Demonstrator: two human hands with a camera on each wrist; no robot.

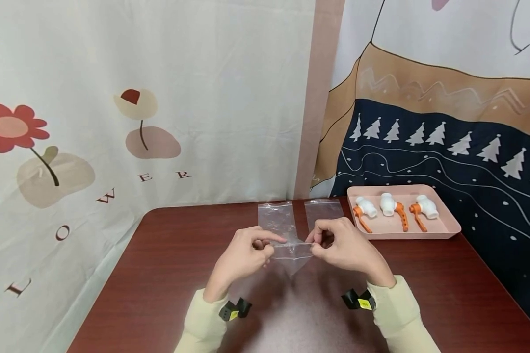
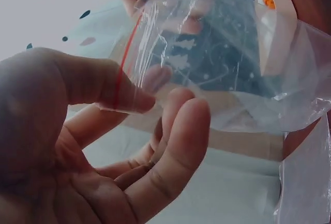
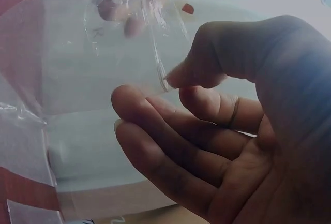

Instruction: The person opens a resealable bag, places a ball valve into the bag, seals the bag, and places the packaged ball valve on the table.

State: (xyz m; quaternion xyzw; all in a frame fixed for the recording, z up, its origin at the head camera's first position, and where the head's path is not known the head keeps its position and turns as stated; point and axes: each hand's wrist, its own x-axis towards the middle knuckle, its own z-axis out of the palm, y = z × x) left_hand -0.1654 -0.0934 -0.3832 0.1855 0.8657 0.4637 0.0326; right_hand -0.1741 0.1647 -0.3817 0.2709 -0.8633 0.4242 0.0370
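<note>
Both hands hold a clear zip-lock bag [image 1: 291, 252] up over the table, its zip end across the top between them. My left hand [image 1: 243, 252] pinches one side of the zip end between thumb and index finger. A red line on the bag [image 2: 227, 53] runs beside that thumb in the left wrist view. At the opposite corner, my right hand [image 1: 349, 247] pinches the bag's edge with thumb and index finger. The right wrist view shows the other fingers [image 3: 170, 151] of that hand loosely bent, off the bag. Whether the bag's mouth is parted I cannot tell.
Two more clear bags lie flat at the back of the brown table [image 1: 159, 274], a left one [image 1: 274, 215] and a right one [image 1: 324, 211]. A pink tray [image 1: 384, 234] at the back right holds three white valves with orange handles. Printed curtains [image 1: 229, 98] hang behind.
</note>
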